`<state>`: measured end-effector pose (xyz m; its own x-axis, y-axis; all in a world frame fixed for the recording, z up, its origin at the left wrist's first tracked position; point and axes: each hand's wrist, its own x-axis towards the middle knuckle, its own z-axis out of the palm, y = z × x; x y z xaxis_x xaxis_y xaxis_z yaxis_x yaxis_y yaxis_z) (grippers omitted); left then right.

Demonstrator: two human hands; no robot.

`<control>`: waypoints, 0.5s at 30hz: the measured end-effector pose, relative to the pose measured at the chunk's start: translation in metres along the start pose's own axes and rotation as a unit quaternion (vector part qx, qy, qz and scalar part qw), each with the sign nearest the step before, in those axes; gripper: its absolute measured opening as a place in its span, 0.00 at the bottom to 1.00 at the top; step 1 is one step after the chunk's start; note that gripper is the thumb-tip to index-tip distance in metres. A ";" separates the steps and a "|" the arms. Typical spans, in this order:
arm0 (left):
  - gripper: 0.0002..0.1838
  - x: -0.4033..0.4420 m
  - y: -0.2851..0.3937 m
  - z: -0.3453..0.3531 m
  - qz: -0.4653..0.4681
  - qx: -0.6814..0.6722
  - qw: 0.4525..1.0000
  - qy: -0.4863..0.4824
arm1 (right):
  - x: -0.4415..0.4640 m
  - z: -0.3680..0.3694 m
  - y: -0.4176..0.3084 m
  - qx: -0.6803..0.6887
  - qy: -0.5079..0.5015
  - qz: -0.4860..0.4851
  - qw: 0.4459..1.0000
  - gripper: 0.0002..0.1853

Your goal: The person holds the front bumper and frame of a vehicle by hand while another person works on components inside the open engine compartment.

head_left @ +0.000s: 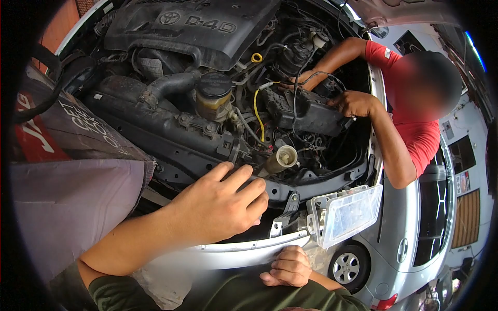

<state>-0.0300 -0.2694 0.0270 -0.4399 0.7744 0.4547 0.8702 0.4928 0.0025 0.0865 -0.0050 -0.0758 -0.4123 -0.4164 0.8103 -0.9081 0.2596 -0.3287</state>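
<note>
My left hand (224, 203) reaches over the front of the engine bay, palm down, fingers bent and apart, with nothing visible in it. Its fingertips are near the black front crossmember (192, 147). Below the white front edge (254, 244), my right hand (288, 267) is curled closed against my dark green shirt, with no object showing. A clear plastic case (353, 212) sits on the right end of that edge. Beyond the left hand are a cream filler neck (282, 158), a yellow cable (257, 115) and a black-capped reservoir (213, 93).
A co-worker in a red shirt (415, 140) leans in from the right, both hands at a black box (311, 110). An engine cover (192, 26) lies at the top. A printed fender cover (78, 181) hangs at left; a silver car (410, 228) stands at right.
</note>
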 end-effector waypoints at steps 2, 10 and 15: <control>0.17 0.000 0.000 0.001 0.000 0.001 1.000 0.004 | 0.000 0.001 0.000 -0.003 0.003 0.000 1.000 0.18; 0.18 0.000 0.000 0.001 -0.003 -0.006 1.000 0.003 | 0.003 0.002 0.001 0.007 0.014 -0.007 1.000 0.17; 0.19 0.001 0.000 0.000 -0.005 -0.008 1.000 -0.006 | 0.003 0.003 0.001 0.008 0.022 -0.006 1.000 0.17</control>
<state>-0.0299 -0.2686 0.0279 -0.4510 0.7741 0.4444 0.8691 0.4941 0.0213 0.0847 -0.0090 -0.0755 -0.3981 -0.3814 0.8343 -0.9141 0.2409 -0.3261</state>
